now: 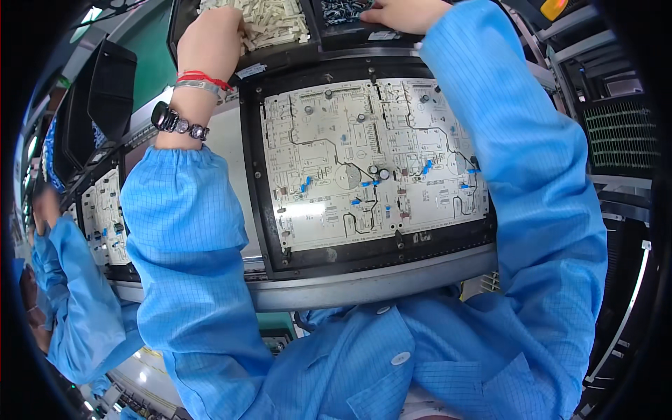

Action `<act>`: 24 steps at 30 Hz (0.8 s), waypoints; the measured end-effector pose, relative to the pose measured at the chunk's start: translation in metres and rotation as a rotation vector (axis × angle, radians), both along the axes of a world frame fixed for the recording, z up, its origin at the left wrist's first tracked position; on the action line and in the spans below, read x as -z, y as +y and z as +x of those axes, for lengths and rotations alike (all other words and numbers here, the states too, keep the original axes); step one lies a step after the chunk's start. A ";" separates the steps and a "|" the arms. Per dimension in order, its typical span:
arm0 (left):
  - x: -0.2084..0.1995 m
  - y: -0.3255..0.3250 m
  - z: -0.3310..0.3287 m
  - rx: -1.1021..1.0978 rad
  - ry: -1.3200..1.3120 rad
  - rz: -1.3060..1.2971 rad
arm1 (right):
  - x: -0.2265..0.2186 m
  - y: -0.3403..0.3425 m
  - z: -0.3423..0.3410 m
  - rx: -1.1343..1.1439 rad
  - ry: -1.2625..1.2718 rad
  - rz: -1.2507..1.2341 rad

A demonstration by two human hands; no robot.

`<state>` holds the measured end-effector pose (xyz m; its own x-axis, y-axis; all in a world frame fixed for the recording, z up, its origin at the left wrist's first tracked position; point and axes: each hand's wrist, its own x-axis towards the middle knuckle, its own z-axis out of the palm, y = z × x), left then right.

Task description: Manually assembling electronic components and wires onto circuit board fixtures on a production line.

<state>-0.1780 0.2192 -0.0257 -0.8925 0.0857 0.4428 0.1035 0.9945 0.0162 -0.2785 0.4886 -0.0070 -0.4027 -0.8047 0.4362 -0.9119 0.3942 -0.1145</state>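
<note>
Both hands [210, 42] [406, 12] at parts bins [280, 59] [353, 40]; board [318, 157] between forearms [187, 120] [483, 77].

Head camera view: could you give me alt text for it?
A person's left hand is at cream parts and the right hand at small dark parts, beyond a white circuit board in a black frame. Another person's blue sleeve shows at far left.

Circuit board [388, 150] looked smooth and hard, glossy where light glared. Surrounding frame [350, 256] was matt, plastic-like, scuffed. Front rail [371, 283] showed smooth, dull metal. Sleeves [185, 245] were creased woven cloth; coat button [400, 358] looked like shiny plastic. Pale parts [276, 24] seemed matt plastic; their dark plastic bin [287, 57] bore a paper-like label [252, 71].
</note>
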 end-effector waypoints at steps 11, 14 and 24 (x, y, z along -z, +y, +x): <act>-0.058 0.074 0.067 0.127 0.296 0.632 | -0.017 0.004 -0.001 0.082 0.064 0.011; -0.043 0.067 0.104 0.142 0.144 0.819 | -0.016 -0.002 0.012 0.245 -0.205 -0.150; 0.022 0.038 0.170 0.210 -0.309 1.323 | -0.035 0.027 0.058 0.177 -0.582 -0.312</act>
